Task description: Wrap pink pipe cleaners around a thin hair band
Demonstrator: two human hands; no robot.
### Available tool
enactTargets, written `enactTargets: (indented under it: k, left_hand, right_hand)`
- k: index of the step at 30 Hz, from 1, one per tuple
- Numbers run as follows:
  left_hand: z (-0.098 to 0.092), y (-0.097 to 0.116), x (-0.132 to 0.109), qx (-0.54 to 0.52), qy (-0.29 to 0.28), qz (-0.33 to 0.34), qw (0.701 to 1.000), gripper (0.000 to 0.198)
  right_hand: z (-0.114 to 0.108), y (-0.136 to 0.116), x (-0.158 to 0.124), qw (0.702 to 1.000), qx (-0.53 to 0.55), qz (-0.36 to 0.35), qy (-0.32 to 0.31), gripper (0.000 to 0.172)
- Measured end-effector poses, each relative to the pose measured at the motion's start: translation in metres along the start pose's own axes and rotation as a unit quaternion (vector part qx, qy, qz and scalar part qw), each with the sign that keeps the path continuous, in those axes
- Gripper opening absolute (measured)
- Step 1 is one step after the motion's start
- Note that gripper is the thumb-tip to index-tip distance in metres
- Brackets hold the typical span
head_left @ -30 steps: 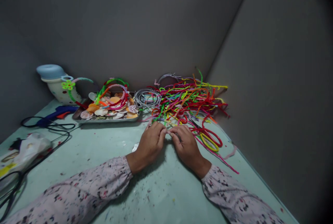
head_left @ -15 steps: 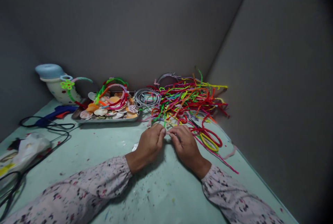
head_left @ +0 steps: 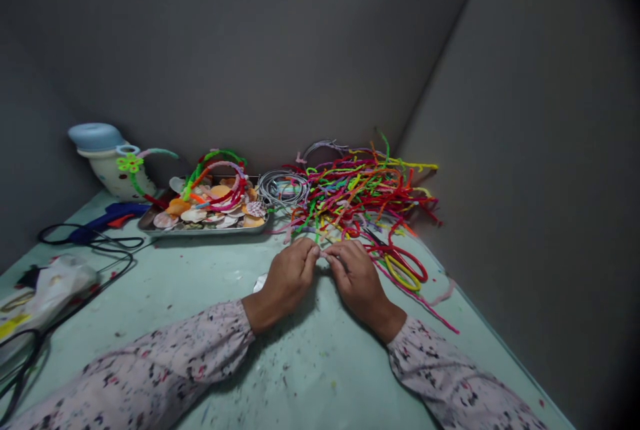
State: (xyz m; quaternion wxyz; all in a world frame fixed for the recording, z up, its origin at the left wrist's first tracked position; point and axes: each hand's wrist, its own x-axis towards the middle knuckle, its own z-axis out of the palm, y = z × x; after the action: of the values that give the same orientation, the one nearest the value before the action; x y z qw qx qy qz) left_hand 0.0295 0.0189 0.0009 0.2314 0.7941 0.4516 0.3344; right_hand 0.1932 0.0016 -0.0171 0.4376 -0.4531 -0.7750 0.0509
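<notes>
Between my two hands runs a short stretch of pale pinkish pipe cleaner (head_left: 323,255); most of it is hidden by the fingers. My left hand (head_left: 290,273) is closed, pinching one side of it between thumb and forefinger. From the other side my right hand (head_left: 356,283) pinches it the same way, a small gap apart. Just beyond the hands lies a tangled heap of coloured pipe cleaners (head_left: 360,187). Scissors with red and yellow handles (head_left: 404,270) rest to the right of my right hand.
A metal tray (head_left: 215,233) holds seashells (head_left: 220,191), with pipe-cleaner-wrapped headbands on top. Beside it is a coil of silvery hoops (head_left: 283,188). At the left are a blue glue gun (head_left: 107,219), its black cord (head_left: 133,260), a blue-lidded bottle (head_left: 113,163) and a plastic bag (head_left: 65,280).
</notes>
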Motion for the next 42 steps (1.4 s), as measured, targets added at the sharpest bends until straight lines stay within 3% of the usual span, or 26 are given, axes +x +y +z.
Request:
enactTargets:
  k: [8, 20, 33, 42]
  left_hand:
    - [0.0005, -0.0015, 0.0029, 0.026, -0.014, -0.021, 0.999, 0.028]
    - [-0.0005, 0.0012, 0.002, -0.024, -0.003, -0.036, 0.999, 0.029]
    - [-0.0027, 0.0031, 0.003, -0.032, -0.009, -0.018, 0.999, 0.027]
    - [-0.0064, 0.0061, 0.0059, -0.108, 0.009, -0.061, 0.992, 0.023]
  right_hand:
    - [-0.0009, -0.0012, 0.0, 1.0, 0.002, -0.003, -0.004, 0.013]
    - [-0.0046, -0.0038, 0.0021, 0.999, 0.033, 0.018, 0.014, 0.01]
    - [-0.0034, -0.0034, 0.002, 1.0, 0.014, 0.024, 0.003, 0.012]
    - [-0.0038, -0.0033, 0.0022, 0.999, 0.023, 0.026, 0.01, 0.011]
